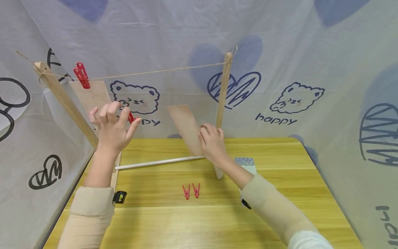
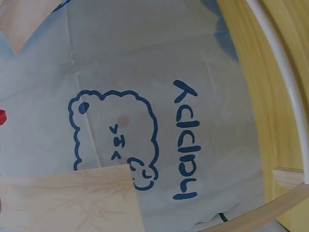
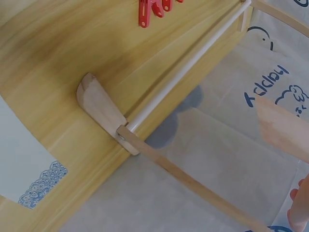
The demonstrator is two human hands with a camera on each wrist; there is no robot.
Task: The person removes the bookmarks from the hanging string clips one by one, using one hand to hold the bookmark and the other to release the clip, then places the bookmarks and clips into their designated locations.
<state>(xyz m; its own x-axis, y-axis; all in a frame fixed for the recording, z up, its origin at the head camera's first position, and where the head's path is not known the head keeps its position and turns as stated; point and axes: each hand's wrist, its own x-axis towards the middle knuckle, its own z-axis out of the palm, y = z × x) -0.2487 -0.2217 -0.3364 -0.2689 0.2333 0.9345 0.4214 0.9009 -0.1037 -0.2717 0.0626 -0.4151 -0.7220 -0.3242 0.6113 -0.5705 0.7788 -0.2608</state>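
Note:
My left hand [image 1: 112, 129] is raised near the left post and pinches a red clothespin [image 1: 131, 118] between thumb and fingers. Just behind it a pale card [image 1: 93, 95] hangs from the string, held by another red clothespin [image 1: 82, 76]. In the left wrist view this hanging card [image 2: 72, 198] shows a faint leafy print. My right hand [image 1: 212, 143] grips a second pale card [image 1: 183, 126] by its lower right edge, below the string and left of the right post. That card [image 3: 285, 130] tilts in the right wrist view, with fingertips [image 3: 295, 205] at the frame edge.
A string [image 1: 161, 71] runs between the left wooden post [image 1: 66, 100] and the right one [image 1: 224, 90]. A white rod [image 1: 155, 162] joins them low down. Two red clothespins [image 1: 191, 191] lie on the wooden table [image 1: 155, 221]. A white sheet with blue lace print [image 3: 24, 159] lies at right.

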